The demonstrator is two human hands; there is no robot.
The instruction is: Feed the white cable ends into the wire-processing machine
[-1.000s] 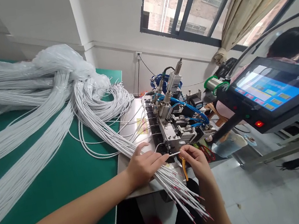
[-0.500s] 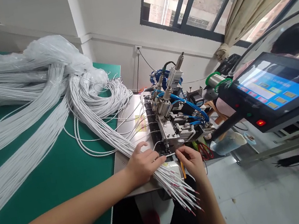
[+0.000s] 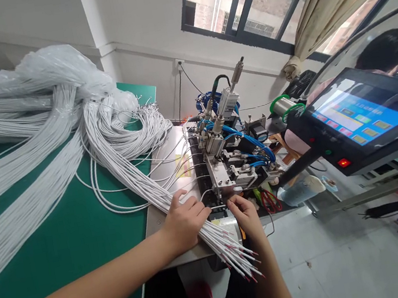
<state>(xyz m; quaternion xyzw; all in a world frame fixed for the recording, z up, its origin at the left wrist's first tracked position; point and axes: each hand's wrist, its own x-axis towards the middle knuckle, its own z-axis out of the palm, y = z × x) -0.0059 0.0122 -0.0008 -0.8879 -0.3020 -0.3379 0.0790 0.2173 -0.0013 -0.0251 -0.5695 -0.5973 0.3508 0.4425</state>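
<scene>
Right hand [image 3: 245,215] fingers pinch one wire [image 3: 218,207] — left hand [image 3: 184,222] touches it, grip unclear, above a bundle [image 3: 147,184] crossing the desk's right edge [image 3: 139,281].

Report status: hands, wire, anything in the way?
Left hand over cable bundle. Right hand pinching white wire beside machine. Wire spans gap between hands; no obstruction visible.

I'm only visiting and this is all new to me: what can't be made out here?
All in the head view:
Screen: lettering too small and blurred.
Palm of the left hand: hidden by the hand's own back.
Orange item: partly covered by the right hand.
Wire bundles: cut off by the left edge.
Other person: partly hidden behind the screen.
</scene>
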